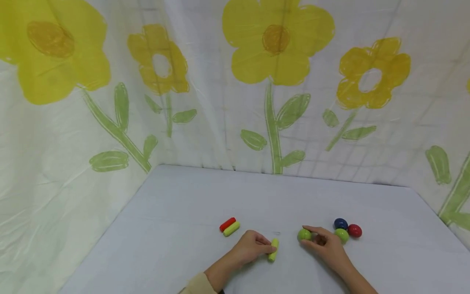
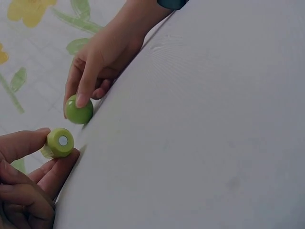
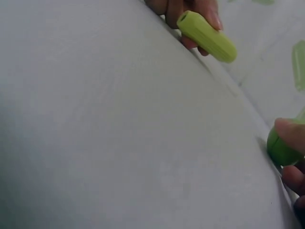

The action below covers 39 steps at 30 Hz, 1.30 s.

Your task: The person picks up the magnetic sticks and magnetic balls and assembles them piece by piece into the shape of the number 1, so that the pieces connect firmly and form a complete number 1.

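Note:
My left hand (image 1: 250,246) pinches a yellow-green rod (image 1: 273,250) between thumb and fingers. In the left wrist view the rod's near end (image 2: 62,140) shows a round silvery disc, and the right wrist view shows its ridged side (image 3: 208,37). To the right, my right hand (image 1: 328,248) pinches a glossy green ball (image 1: 304,234) with thumb and forefinger. A seam line shows on this ball (image 3: 282,149) in the right wrist view. A gap of bare tabletop separates the rod from the ball.
A red rod (image 1: 227,224) and another yellow-green rod (image 1: 231,228) lie side by side beyond my left hand. Beyond my right hand sit a blue ball (image 1: 340,223), a red ball (image 1: 355,230) and a second green ball (image 1: 342,235). A flower-printed curtain (image 1: 209,122) borders the white table (image 1: 176,212).

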### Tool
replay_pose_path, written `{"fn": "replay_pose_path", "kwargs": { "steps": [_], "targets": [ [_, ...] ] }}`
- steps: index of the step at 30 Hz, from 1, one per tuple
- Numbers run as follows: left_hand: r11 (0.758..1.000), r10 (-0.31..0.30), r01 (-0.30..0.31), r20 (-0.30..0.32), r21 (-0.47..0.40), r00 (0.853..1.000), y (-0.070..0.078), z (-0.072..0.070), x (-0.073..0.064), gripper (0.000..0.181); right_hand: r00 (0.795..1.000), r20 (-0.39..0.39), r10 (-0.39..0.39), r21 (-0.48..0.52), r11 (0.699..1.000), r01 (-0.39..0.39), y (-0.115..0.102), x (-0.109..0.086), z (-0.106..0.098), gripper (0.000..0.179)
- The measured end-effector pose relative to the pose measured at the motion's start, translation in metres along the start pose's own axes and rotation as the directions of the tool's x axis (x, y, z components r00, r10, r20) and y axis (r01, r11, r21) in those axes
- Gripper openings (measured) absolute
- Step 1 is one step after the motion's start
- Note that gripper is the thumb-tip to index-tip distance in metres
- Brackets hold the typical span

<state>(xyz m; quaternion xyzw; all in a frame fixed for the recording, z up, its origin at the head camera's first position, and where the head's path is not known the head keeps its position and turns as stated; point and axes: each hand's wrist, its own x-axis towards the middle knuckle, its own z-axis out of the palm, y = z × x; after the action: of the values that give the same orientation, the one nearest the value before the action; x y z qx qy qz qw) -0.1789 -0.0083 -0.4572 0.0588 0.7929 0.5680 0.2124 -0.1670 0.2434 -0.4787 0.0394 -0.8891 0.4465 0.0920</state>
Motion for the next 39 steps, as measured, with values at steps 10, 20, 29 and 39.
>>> {"fn": "replay_pose_path", "kwargs": {
  "steps": [10, 20, 29, 39],
  "targets": [
    [0.999, 0.031, -0.032, -0.022, -0.017, 0.999, 0.004, 0.008, 0.003, 0.018, 0.993, 0.116, 0.019, 0.059, 0.998, -0.026, -0.007, 0.030, 0.017, 0.041],
    [1.000, 0.017, -0.016, -0.051, 0.017, 0.999, 0.003, 0.013, 0.011, 0.020, 0.993, 0.115, -0.008, 0.094, 0.996, -0.003, -0.015, 0.048, 0.035, 0.042],
    [1.000, 0.005, -0.003, -0.048, 0.027, 0.999, 0.006, 0.014, 0.013, 0.021, 0.993, 0.120, 0.007, 0.109, 0.994, -0.020, -0.018, 0.053, 0.042, 0.044],
    [0.999, -0.020, 0.020, -0.009, 0.029, 1.000, 0.005, 0.012, 0.016, 0.021, 0.991, 0.134, -0.007, 0.129, 0.992, -0.011, -0.019, 0.050, 0.039, 0.039]
  ]
}}
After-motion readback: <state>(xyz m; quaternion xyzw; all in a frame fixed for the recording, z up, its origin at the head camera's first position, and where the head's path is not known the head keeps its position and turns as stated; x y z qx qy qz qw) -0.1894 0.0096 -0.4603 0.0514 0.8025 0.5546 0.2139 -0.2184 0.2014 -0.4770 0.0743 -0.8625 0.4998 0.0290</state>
